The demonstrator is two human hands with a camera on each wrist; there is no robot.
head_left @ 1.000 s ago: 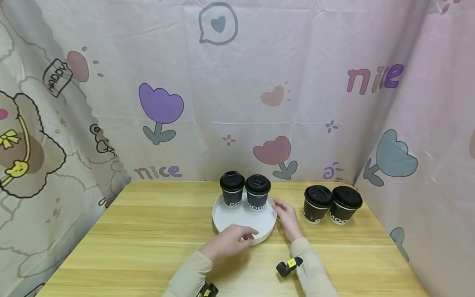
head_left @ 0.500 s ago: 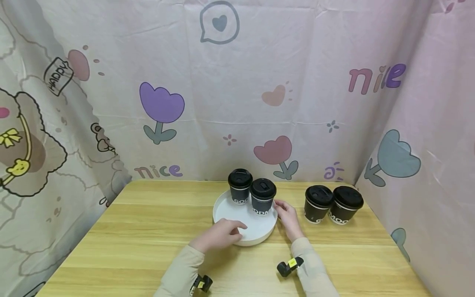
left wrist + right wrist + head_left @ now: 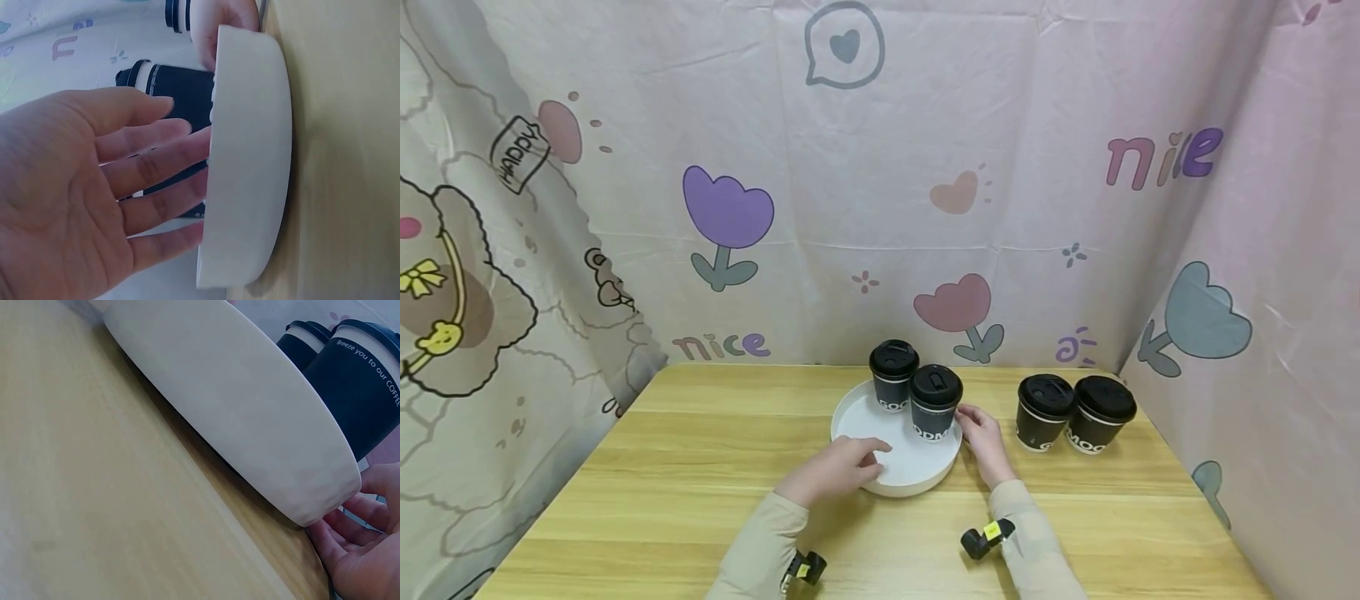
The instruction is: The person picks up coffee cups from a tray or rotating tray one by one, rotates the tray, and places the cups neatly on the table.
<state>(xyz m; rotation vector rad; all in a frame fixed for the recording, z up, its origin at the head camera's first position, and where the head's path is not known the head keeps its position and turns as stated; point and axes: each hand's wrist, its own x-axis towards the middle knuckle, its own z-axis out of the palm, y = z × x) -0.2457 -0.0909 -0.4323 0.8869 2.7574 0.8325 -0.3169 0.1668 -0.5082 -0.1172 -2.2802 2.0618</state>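
Note:
A round white tray (image 3: 898,477) with a raised rim sits on the wooden table, bearing two lidded black paper coffee cups, one farther back (image 3: 892,383) and one nearer (image 3: 936,408). My left hand (image 3: 831,471) reaches over the tray's near left edge. Its fingers (image 3: 165,206) are fairly straight, their tips hidden behind the rim in the left wrist view. At the tray's right side, my right hand (image 3: 985,442) holds the rim. In the right wrist view, the thumb (image 3: 378,478) lies at the rim's top and the other fingers bend against the outer wall.
Two more lidded black coffee cups, one on the left (image 3: 1042,417) and one on the right (image 3: 1097,417), stand side by side to the right of my right hand. A printed curtain (image 3: 850,208) hangs behind the table (image 3: 700,450) and along both sides.
The tray has turned clockwise: both cups on it have shifted right, the nearer one also toward me. My left hand has moved left along the near edge; the right hand has stayed put.

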